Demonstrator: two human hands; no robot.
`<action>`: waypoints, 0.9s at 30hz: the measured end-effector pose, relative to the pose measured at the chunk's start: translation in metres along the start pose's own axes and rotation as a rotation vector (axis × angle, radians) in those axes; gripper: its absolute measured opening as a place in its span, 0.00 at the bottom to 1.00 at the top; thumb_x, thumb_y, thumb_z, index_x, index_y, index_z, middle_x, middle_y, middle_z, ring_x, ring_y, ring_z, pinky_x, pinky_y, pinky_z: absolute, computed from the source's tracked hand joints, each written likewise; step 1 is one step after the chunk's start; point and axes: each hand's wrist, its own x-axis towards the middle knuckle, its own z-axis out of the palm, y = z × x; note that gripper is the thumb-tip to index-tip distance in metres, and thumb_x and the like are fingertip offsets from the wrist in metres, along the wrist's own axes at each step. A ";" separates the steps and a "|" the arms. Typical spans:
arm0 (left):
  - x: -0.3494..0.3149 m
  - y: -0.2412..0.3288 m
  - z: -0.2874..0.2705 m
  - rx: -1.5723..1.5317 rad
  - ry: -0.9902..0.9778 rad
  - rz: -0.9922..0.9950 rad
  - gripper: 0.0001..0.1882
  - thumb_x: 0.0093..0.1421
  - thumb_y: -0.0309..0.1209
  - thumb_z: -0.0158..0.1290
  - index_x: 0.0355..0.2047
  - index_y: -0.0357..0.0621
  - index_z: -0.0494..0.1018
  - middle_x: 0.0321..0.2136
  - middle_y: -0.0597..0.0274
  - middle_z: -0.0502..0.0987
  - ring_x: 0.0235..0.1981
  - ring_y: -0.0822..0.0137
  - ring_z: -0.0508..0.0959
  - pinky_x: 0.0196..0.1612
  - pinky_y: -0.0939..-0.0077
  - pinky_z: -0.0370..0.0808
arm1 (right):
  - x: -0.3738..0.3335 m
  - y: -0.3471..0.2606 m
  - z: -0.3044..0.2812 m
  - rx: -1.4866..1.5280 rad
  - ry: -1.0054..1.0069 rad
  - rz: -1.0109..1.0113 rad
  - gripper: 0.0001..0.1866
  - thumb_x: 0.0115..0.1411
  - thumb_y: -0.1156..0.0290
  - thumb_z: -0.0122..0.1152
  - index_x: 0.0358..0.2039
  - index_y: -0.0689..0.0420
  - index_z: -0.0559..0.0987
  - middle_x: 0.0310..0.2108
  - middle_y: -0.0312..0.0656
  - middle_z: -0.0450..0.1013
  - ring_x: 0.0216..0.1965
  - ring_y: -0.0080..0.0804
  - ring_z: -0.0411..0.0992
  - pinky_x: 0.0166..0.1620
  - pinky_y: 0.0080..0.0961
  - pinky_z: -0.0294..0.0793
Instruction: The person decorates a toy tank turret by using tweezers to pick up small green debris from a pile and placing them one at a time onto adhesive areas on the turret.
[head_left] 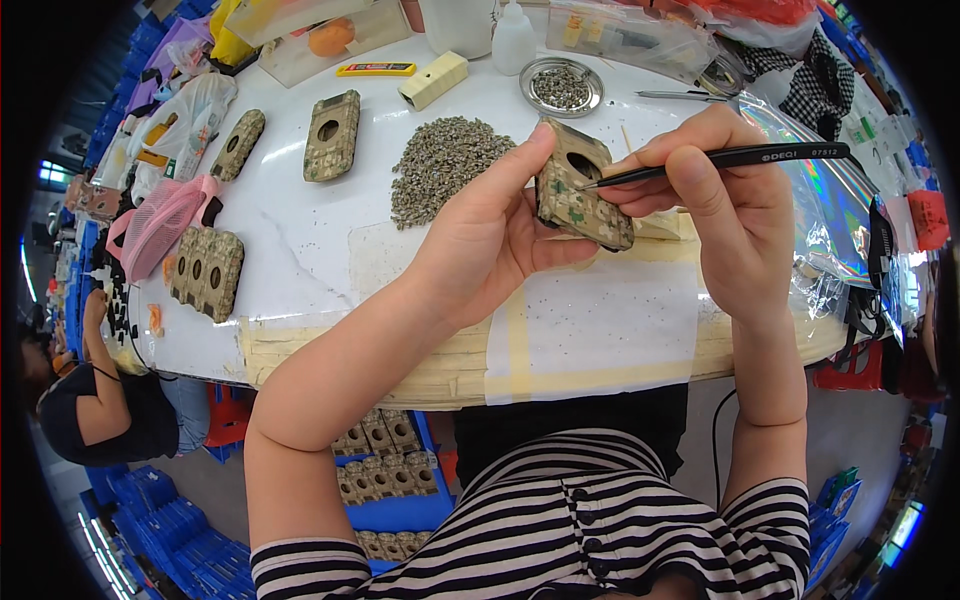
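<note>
Head: left hand grips studded case; slim black tweezers.

Small craft-assembly workshop. White worktable carrying bead pile at 12 o'clock, studded cases lying at 9, metal dish holding beads at 1. Blue crates stacking at 7, another worker sitting at 8.
</note>
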 end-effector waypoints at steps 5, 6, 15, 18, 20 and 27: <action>0.000 0.000 0.000 0.006 0.010 0.003 0.22 0.66 0.49 0.37 0.44 0.42 0.67 0.36 0.60 0.77 0.37 0.71 0.79 0.36 0.79 0.80 | 0.000 0.000 0.000 -0.004 -0.001 -0.001 0.12 0.66 0.66 0.45 0.35 0.64 0.68 0.31 0.49 0.74 0.32 0.32 0.77 0.36 0.21 0.79; 0.000 0.000 0.000 0.005 0.014 0.003 0.22 0.66 0.49 0.37 0.44 0.42 0.67 0.36 0.60 0.77 0.37 0.71 0.79 0.36 0.79 0.80 | 0.000 0.000 0.000 -0.005 -0.001 -0.001 0.12 0.66 0.66 0.45 0.35 0.64 0.68 0.31 0.49 0.74 0.32 0.32 0.77 0.36 0.21 0.79; -0.001 0.000 0.003 0.007 0.020 0.005 0.23 0.66 0.49 0.37 0.45 0.42 0.67 0.37 0.60 0.76 0.37 0.70 0.79 0.36 0.79 0.80 | -0.001 0.000 0.001 0.000 0.011 -0.001 0.12 0.66 0.66 0.44 0.35 0.63 0.68 0.32 0.50 0.75 0.32 0.32 0.77 0.36 0.21 0.79; 0.000 0.000 0.000 0.011 -0.001 0.005 0.23 0.65 0.49 0.37 0.45 0.42 0.67 0.37 0.59 0.76 0.37 0.70 0.79 0.37 0.79 0.80 | -0.001 0.000 0.000 -0.012 -0.004 -0.010 0.12 0.66 0.66 0.44 0.35 0.64 0.69 0.32 0.50 0.75 0.33 0.32 0.77 0.36 0.21 0.78; 0.000 0.000 -0.001 0.005 -0.006 0.003 0.23 0.65 0.49 0.37 0.45 0.42 0.67 0.37 0.59 0.76 0.37 0.71 0.79 0.37 0.79 0.80 | -0.001 0.000 0.000 -0.011 -0.002 -0.017 0.13 0.66 0.66 0.45 0.35 0.64 0.69 0.32 0.50 0.74 0.33 0.32 0.77 0.36 0.22 0.78; 0.000 -0.002 0.001 0.017 0.026 0.009 0.23 0.67 0.47 0.33 0.47 0.43 0.67 0.37 0.61 0.77 0.37 0.73 0.79 0.33 0.83 0.81 | -0.002 0.001 0.001 -0.032 -0.001 -0.048 0.12 0.66 0.67 0.45 0.36 0.65 0.69 0.32 0.50 0.74 0.33 0.32 0.77 0.37 0.22 0.78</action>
